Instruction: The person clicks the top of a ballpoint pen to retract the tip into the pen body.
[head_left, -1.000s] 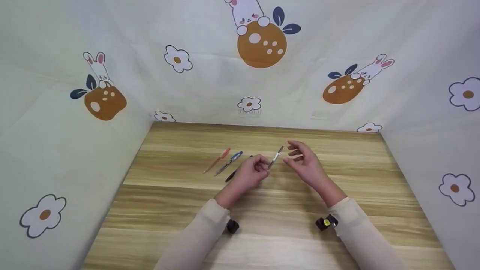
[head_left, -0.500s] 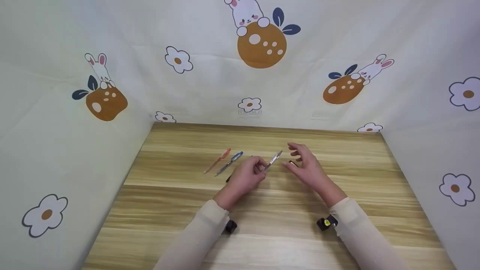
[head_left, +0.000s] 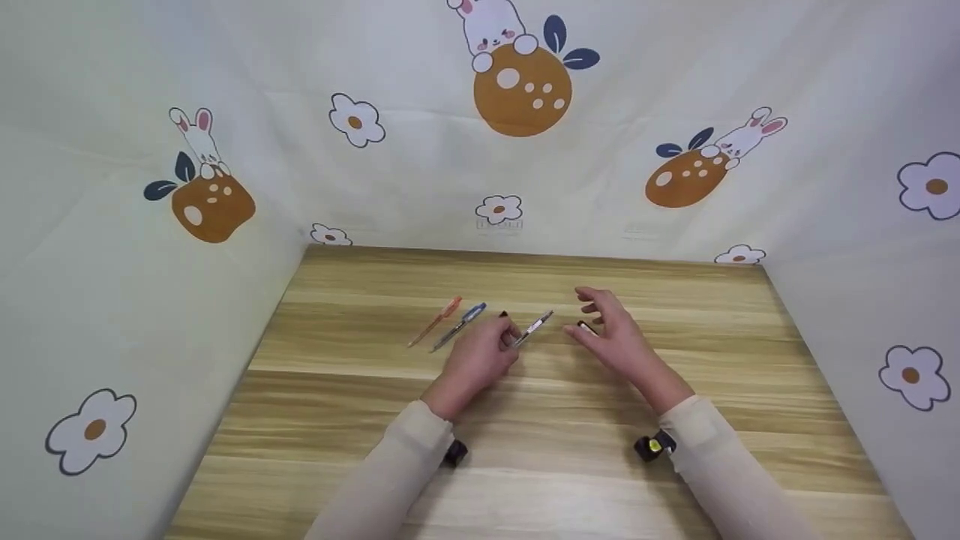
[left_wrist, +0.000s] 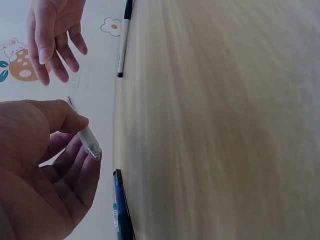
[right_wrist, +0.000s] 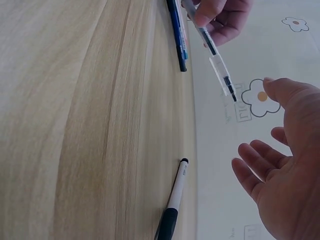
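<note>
The clear pen [head_left: 533,328] is off the wooden table [head_left: 525,465], pinched near its lower end between the thumb and fingers of the left hand [head_left: 480,358]. Its long axis slants up and away to the right, so the free tip points toward the right hand [head_left: 611,337]; the right wrist view shows that dark tip [right_wrist: 233,95] ending just short of the right thumb, not touching it. The right hand is empty, fingers [right_wrist: 255,170] spread and relaxed, palm turned toward the pen. So the left hand has the pen, and the right is the near free hand, lying along the line of the barrel. Under the right hand a black-and-white pen [right_wrist: 173,200] lies flat on the table, apart from the fingers. Left of the left hand lie a blue pen [head_left: 459,326] and an orange pen [head_left: 436,320], side by side and roughly parallel, with a black pen [head_left: 502,315] mostly hidden behind the left hand
</note>
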